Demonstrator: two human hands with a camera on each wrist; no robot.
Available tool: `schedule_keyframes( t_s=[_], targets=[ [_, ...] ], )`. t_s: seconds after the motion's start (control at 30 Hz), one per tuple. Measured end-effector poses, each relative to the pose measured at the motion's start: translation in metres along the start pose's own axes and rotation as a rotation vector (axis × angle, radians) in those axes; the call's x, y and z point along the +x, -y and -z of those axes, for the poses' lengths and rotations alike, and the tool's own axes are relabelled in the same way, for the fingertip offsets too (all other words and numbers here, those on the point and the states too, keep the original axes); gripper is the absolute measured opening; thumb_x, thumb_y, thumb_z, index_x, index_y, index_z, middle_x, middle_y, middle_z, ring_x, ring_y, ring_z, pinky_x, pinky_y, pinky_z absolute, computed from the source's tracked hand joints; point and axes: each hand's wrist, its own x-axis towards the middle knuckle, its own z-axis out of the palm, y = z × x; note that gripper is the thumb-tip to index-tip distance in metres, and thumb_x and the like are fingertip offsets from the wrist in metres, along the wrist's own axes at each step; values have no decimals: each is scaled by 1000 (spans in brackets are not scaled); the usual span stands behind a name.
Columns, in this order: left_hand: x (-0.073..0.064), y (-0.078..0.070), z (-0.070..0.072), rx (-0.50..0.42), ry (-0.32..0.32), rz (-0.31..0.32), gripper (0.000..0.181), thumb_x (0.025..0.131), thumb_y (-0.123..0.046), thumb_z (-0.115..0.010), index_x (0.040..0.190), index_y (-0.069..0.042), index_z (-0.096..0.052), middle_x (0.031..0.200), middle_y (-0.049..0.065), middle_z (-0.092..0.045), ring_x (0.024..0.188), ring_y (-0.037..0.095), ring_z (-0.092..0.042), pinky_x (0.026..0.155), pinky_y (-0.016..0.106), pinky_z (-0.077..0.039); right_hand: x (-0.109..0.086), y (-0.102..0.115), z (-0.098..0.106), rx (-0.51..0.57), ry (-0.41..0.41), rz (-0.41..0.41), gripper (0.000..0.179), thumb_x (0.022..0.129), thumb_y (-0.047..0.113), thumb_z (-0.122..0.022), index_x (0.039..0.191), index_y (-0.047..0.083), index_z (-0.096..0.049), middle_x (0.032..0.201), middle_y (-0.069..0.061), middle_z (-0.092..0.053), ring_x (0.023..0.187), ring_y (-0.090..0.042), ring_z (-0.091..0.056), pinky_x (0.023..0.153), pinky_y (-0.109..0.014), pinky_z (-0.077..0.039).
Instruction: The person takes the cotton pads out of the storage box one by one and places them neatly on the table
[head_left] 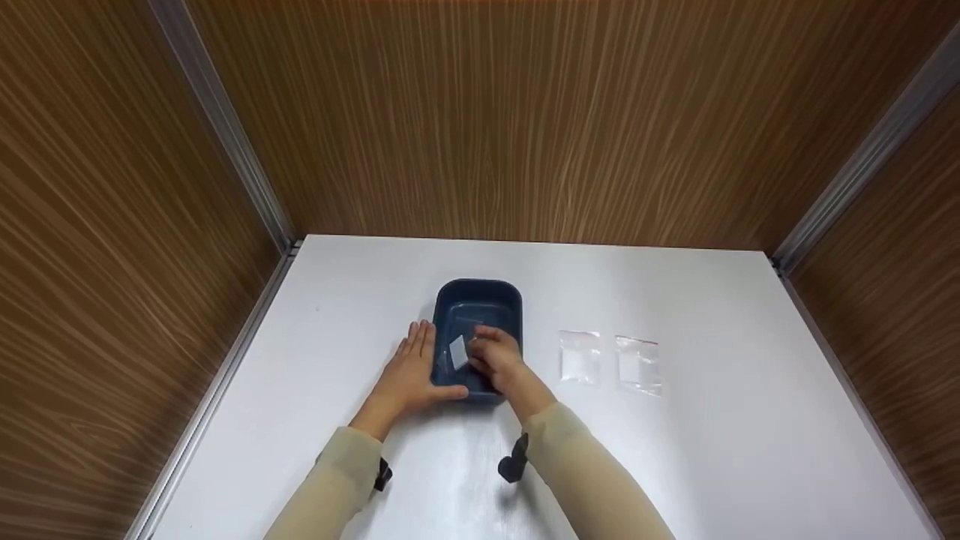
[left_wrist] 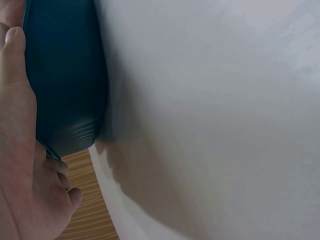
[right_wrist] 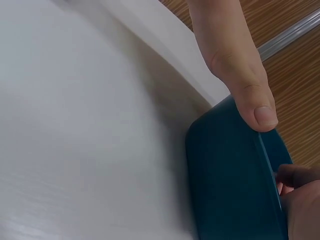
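Observation:
A dark blue rectangular bin (head_left: 478, 289) stands on the white table. My left hand (head_left: 409, 379) rests against its left side with straight fingers, the thumb lying along the near rim. That thumb (right_wrist: 255, 107) touches the bin's edge (right_wrist: 227, 175) in the right wrist view. My right hand (head_left: 499, 360) reaches inside the bin, fingers curled. At its fingertips a small white rectangular piece (head_left: 459, 352) stands tilted, pinched; whether a clear bag surrounds it I cannot tell. In the left wrist view, the left hand (left_wrist: 22, 130) lies along the bin's wall (left_wrist: 70, 75).
Right of the bin, two small clear zip bags (head_left: 580, 357) with white contents lie flat, side by side. Wood-grain panels (head_left: 525, 120) with metal corner rails (head_left: 225, 120) enclose the table's back and sides. White tabletop (head_left: 750, 420) extends to the right.

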Motion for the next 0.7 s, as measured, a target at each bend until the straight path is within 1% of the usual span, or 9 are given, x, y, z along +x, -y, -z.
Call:
schedule_keyframes(
  t_s=[0.07,0.17,0.33,0.47,0.7],
  targets=[
    [0,1,0,-5,-12,2,138,68,-86,-63,158,3,-6,166,23,-6,154,34,-1,124,48,-13,0,1,-1,20,30,4,48,87,-7,-61,134,-3,-52,87,-7,-60,75,-13,-59,72,-27,-56],
    [1,1,1,-13,-11,7,136,70,-80,-67,158,2,-6,166,22,-6,155,34,-1,124,47,-12,-1,5,-1,40,58,2,46,87,-7,-61,133,-2,-53,87,-8,-61,75,-14,-60,70,-27,-56],
    [2,-2,3,-15,-3,1,136,70,-81,-67,159,2,-6,166,21,-5,154,34,0,124,48,-12,-3,11,3,68,70,15,39,89,-7,-60,127,0,-56,87,-8,-61,77,-16,-61,72,-28,-57],
    [1,-2,1,-13,-3,1,136,70,-81,-67,158,2,-7,166,22,-6,154,34,0,124,48,-13,-8,13,7,93,89,14,38,90,-6,-59,127,1,-56,90,-9,-61,78,-17,-61,74,-29,-58],
    [1,0,3,-13,-4,1,138,69,-85,-64,158,3,-6,166,23,-5,154,34,1,124,49,-12,-18,22,13,81,135,34,36,92,-3,-60,128,4,-56,88,-4,-58,79,-16,-59,75,-30,-58]
  ],
)
